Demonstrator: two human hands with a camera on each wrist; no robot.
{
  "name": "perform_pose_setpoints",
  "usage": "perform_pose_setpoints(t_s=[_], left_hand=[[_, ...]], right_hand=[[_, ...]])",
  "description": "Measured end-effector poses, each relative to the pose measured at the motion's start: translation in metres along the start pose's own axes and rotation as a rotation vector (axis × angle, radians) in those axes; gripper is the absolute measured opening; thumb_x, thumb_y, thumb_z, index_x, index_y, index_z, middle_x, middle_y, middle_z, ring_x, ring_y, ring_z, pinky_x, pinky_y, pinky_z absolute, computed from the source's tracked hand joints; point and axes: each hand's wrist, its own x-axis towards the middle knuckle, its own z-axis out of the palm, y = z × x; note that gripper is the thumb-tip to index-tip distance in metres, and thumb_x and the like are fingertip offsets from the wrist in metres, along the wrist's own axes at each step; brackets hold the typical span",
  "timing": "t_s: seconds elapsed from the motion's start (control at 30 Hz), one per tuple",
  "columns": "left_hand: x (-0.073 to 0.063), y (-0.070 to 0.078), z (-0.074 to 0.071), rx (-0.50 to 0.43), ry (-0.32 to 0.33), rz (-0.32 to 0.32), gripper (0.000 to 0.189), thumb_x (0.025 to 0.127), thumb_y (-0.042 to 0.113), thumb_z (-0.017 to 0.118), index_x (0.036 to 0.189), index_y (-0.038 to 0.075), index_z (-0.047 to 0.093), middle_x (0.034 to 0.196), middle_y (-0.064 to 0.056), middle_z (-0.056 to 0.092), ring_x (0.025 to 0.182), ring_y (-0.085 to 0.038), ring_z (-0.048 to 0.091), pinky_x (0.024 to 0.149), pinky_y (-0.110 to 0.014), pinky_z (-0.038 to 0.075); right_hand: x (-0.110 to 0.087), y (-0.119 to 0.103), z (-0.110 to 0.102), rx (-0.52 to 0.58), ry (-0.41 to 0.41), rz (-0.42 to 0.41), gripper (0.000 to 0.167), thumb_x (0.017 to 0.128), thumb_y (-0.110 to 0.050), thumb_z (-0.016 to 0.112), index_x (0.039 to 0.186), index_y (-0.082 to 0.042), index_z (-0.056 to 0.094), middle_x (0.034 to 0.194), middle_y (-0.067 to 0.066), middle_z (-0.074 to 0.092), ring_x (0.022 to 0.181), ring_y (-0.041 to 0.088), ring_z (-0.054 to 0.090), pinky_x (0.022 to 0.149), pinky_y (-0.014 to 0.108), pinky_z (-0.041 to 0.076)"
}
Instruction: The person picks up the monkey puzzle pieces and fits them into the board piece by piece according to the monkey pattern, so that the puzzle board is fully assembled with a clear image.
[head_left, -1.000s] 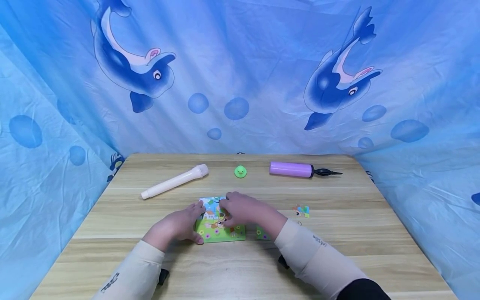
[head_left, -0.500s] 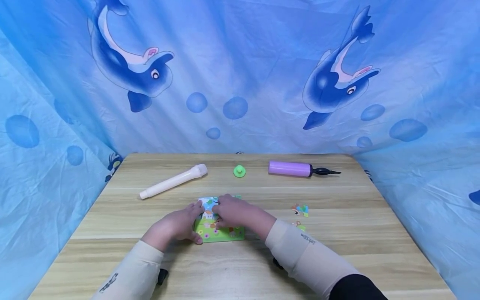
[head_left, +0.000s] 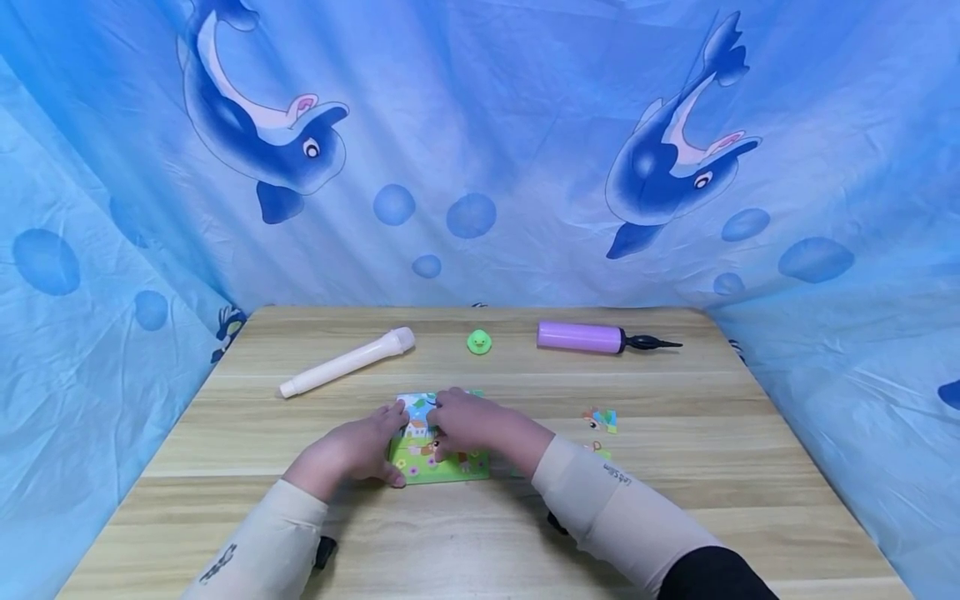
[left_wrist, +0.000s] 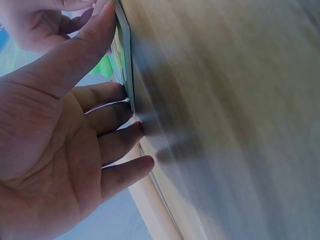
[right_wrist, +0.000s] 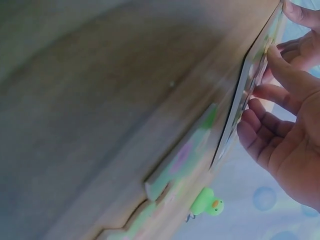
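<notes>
A jigsaw puzzle board (head_left: 450,477) with a cartoon garden picture lies flat on the table. My left hand (head_left: 358,446) rests along its left side, the thumb touching the front left corner and the fingers at the left edge. In the left wrist view the fingers (left_wrist: 120,145) look nearly straight. Over the middle of the board, my right hand (head_left: 472,421) holds a puzzle piece (head_left: 432,447) showing an animal's face between thumb and fingers. The hand partly hides that piece and the board's upper right.
Loose puzzle pieces (head_left: 602,420) lie to the right, some partly behind the right forearm. Along the back are a white microphone-shaped stick (head_left: 348,362), a green toy duck (head_left: 478,342) and a purple hand pump (head_left: 581,337). A blue dolphin-print curtain (head_left: 480,150) surrounds the wooden table (head_left: 247,450).
My right hand has shifted slightly left over the board, and the piece under its fingers has moved a little with it. The left hand keeps its place.
</notes>
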Motion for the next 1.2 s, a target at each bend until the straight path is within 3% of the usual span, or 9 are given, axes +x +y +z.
perform_pose_setpoints(t_s=[0.13, 0.23, 0.37, 0.5, 0.73, 0.93, 1.07, 1.2], left_hand=[[0.001, 0.000, -0.001, 0.000, 0.000, -0.005, 0.101, 0.073, 0.039, 0.085, 0.151, 0.000, 0.033, 0.162, -0.019, 0.021, 0.148, -0.039, 0.023, 0.114, -0.055, 0.032], [0.001, 0.001, -0.001, -0.015, -0.002, -0.007, 0.101, 0.073, 0.038, 0.085, 0.152, 0.001, 0.033, 0.162, -0.018, 0.020, 0.148, -0.039, 0.022, 0.115, -0.056, 0.031], [0.000, 0.004, -0.002, -0.038, -0.012, -0.015, 0.101, 0.073, 0.037, 0.085, 0.152, 0.002, 0.032, 0.163, -0.017, 0.019, 0.148, -0.039, 0.021, 0.115, -0.056, 0.030], [-0.001, 0.006, -0.002, -0.032, -0.013, -0.022, 0.101, 0.073, 0.037, 0.085, 0.152, 0.002, 0.032, 0.163, -0.018, 0.019, 0.148, -0.040, 0.021, 0.115, -0.057, 0.029], [-0.001, 0.005, -0.001, -0.020, -0.011, -0.040, 0.101, 0.073, 0.037, 0.085, 0.152, 0.005, 0.033, 0.163, -0.017, 0.019, 0.148, -0.039, 0.021, 0.116, -0.057, 0.029], [-0.001, 0.002, 0.000, -0.019, -0.005, -0.037, 0.102, 0.072, 0.038, 0.086, 0.153, 0.005, 0.033, 0.162, -0.018, 0.019, 0.148, -0.040, 0.022, 0.115, -0.057, 0.030], [-0.001, 0.002, 0.000, -0.021, -0.005, -0.035, 0.102, 0.072, 0.038, 0.086, 0.153, 0.005, 0.033, 0.162, -0.018, 0.020, 0.147, -0.041, 0.024, 0.114, -0.057, 0.030], [-0.001, 0.004, 0.000, -0.027, -0.007, -0.037, 0.102, 0.072, 0.037, 0.086, 0.152, 0.005, 0.033, 0.162, -0.018, 0.020, 0.147, -0.041, 0.024, 0.114, -0.057, 0.031]], right_hand=[[-0.003, 0.003, -0.001, -0.013, -0.001, -0.023, 0.027, 0.086, -0.046, 0.073, 0.100, -0.025, 0.063, 0.105, -0.004, 0.052, 0.099, 0.012, 0.048, 0.084, 0.026, 0.048], [-0.006, 0.007, 0.000, -0.009, 0.004, -0.035, 0.031, 0.087, -0.045, 0.072, 0.107, -0.023, 0.065, 0.106, -0.004, 0.053, 0.099, 0.013, 0.048, 0.084, 0.027, 0.048], [-0.017, 0.014, -0.002, 0.095, 0.011, -0.030, 0.051, 0.090, -0.045, 0.068, 0.133, -0.020, 0.059, 0.123, -0.002, 0.059, 0.114, 0.015, 0.053, 0.099, 0.030, 0.048], [-0.034, 0.030, -0.007, 0.175, 0.051, -0.008, 0.057, 0.094, -0.041, 0.064, 0.144, -0.017, 0.051, 0.138, 0.001, 0.055, 0.130, 0.018, 0.050, 0.109, 0.035, 0.043], [-0.068, 0.068, -0.011, 0.243, 0.137, 0.089, 0.053, 0.093, -0.035, 0.066, 0.140, -0.013, 0.055, 0.137, 0.006, 0.057, 0.129, 0.023, 0.051, 0.110, 0.040, 0.042], [-0.098, 0.109, -0.012, 0.230, 0.185, 0.166, 0.052, 0.091, -0.029, 0.069, 0.136, -0.006, 0.056, 0.135, 0.014, 0.057, 0.127, 0.032, 0.052, 0.108, 0.047, 0.043], [-0.119, 0.135, -0.011, 0.256, 0.155, 0.285, 0.052, 0.090, -0.026, 0.071, 0.134, -0.004, 0.056, 0.133, 0.017, 0.056, 0.123, 0.034, 0.054, 0.104, 0.050, 0.045], [-0.137, 0.152, -0.005, 0.255, 0.047, 0.419, 0.051, 0.083, -0.031, 0.078, 0.125, -0.007, 0.061, 0.122, 0.013, 0.057, 0.110, 0.030, 0.056, 0.094, 0.048, 0.049]])
